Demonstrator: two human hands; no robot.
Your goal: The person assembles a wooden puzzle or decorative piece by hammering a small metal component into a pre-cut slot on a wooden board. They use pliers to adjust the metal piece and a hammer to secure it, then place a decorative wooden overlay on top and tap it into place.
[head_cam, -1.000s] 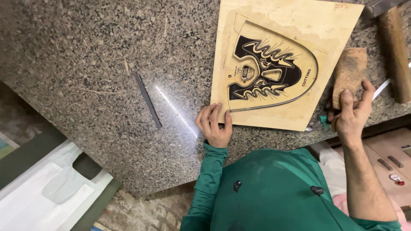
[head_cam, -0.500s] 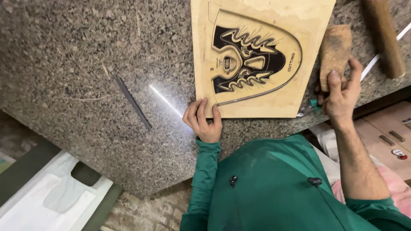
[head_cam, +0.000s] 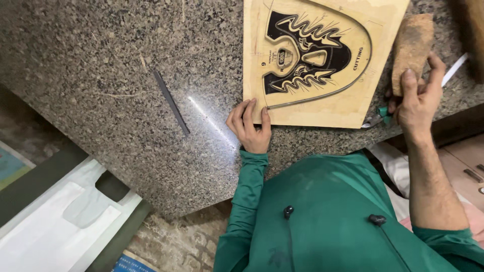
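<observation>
A light wooden board lies on the speckled granite counter. It carries a black and cream cut pattern ringed by a curved metal blade. My left hand rests flat on the board's near left corner, fingers together, touching the end of the blade. My right hand is closed round the lower end of a brown worn wooden block just right of the board. A small green-handled tool lies under that hand at the counter's edge.
A thin dark metal strip lies on the counter left of the board. A white strip and a dark wooden piece sit at the far right. A white plastic bag lies on the floor below.
The view has closed in, and the board now sits higher and further right. My right hand went from spread fingers beside the block to gripping its lower end. My left hand stayed on the corner.
</observation>
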